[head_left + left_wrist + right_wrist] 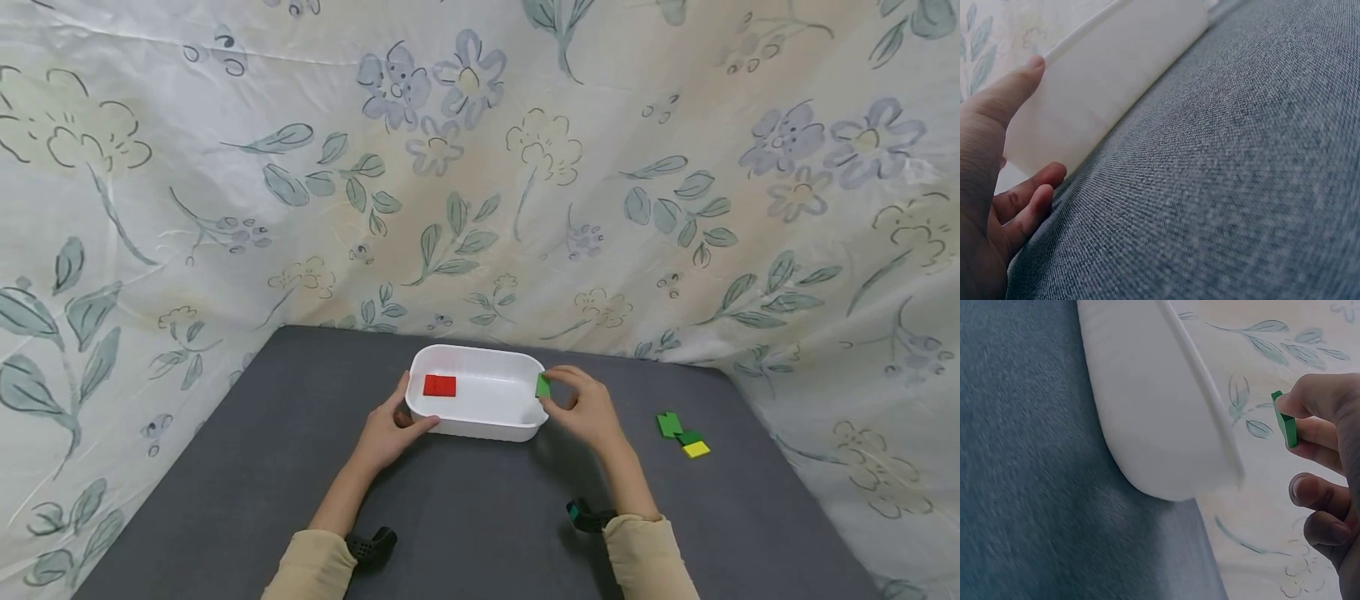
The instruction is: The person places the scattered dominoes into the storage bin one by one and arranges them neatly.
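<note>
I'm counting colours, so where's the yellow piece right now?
In the head view, the yellow piece lies on the dark tabletop, right of the right hand, at the near side of two green pieces.

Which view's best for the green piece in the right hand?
Right wrist: the green piece appears largest there, pinched in the right hand, though turned nearly edge-on. Head shows its broad face, but much smaller, at the right end of the white tray. Left wrist doesn't show it.

The left hand point(386, 435) grips an upright white dish point(480, 430) at nine o'clock. At three o'clock, the right hand point(591, 410) pinches a green tile point(542, 385).
</note>
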A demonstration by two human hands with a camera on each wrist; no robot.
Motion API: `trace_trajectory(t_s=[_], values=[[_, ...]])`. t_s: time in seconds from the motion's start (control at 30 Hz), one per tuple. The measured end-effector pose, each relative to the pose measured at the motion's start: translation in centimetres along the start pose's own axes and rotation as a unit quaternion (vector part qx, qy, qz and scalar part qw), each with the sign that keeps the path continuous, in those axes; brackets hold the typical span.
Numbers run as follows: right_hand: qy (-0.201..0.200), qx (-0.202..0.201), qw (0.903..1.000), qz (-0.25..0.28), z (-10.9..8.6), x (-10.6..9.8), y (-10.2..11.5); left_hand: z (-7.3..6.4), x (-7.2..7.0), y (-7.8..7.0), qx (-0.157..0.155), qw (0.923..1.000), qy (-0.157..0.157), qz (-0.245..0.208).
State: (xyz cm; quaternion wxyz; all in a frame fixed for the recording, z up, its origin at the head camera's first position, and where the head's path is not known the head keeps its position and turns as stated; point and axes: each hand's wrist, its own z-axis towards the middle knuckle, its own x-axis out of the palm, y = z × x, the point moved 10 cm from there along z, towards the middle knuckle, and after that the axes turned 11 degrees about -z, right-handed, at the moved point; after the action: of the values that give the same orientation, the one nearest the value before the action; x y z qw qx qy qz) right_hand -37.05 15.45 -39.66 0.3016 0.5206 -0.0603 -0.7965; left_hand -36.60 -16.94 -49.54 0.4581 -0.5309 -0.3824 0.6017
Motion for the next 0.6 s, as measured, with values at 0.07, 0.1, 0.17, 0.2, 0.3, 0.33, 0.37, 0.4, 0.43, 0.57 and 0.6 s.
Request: trace_trajectory(t_s=[0.07, 0.1, 0.17, 0.2, 0.3, 0.33, 0.37, 0.4, 0.43, 0.57, 0.6], values=[[0.004, -0.004, 1.0000, 0.003, 0.2, 0.5, 0.2, 0.1, 0.1, 0.0, 0.000, 1.0000, 0.001, 0.001], [0.005, -0.007, 1.0000, 0.004, 0.3, 0.7, 0.2, 0.1, 0.1, 0.0, 0.000, 1.0000, 0.001, 0.001], [0.007, -0.010, 0.9999, 0.006, 0.7, 1.0, 0.4, 0.2, 0.2, -0.1, 0.002, 1.0000, 0.001, 0.001], [0.007, -0.014, 0.9999, 0.007, 0.8, 1.1, 0.6, 0.2, 0.2, -0.2, 0.002, 1.0000, -0.001, 0.000], [0.009, -0.022, 0.9997, 0.010, 1.3, 1.5, 1.0, 0.2, 0.3, -0.3, 0.004, 1.0000, -0.002, -0.003], [0.010, -0.025, 0.9996, 0.012, 1.5, 1.7, 1.2, 0.2, 0.3, -0.3, 0.004, 1.0000, -0.002, -0.003], [0.011, -0.027, 0.9995, 0.012, 1.6, 1.8, 1.3, 0.2, 0.3, -0.2, 0.002, 1.0000, -0.002, -0.003], [0.014, -0.029, 0.9994, 0.012, 1.8, 1.9, 1.5, 0.2, 0.3, -0.2, 0.001, 1.0000, -0.002, -0.002], [0.016, -0.029, 0.9994, 0.013, 2.0, 2.1, 1.6, 0.2, 0.3, -0.2, -0.001, 1.0000, -0.002, -0.002], [0.028, -0.030, 0.9990, 0.017, 2.7, 2.8, 1.8, 0.3, 0.4, -0.1, -0.002, 1.0000, -0.004, -0.001], [0.031, -0.030, 0.9989, 0.016, 2.9, 3.0, 1.8, 0.4, 0.4, -0.1, -0.001, 1.0000, -0.005, -0.002]])
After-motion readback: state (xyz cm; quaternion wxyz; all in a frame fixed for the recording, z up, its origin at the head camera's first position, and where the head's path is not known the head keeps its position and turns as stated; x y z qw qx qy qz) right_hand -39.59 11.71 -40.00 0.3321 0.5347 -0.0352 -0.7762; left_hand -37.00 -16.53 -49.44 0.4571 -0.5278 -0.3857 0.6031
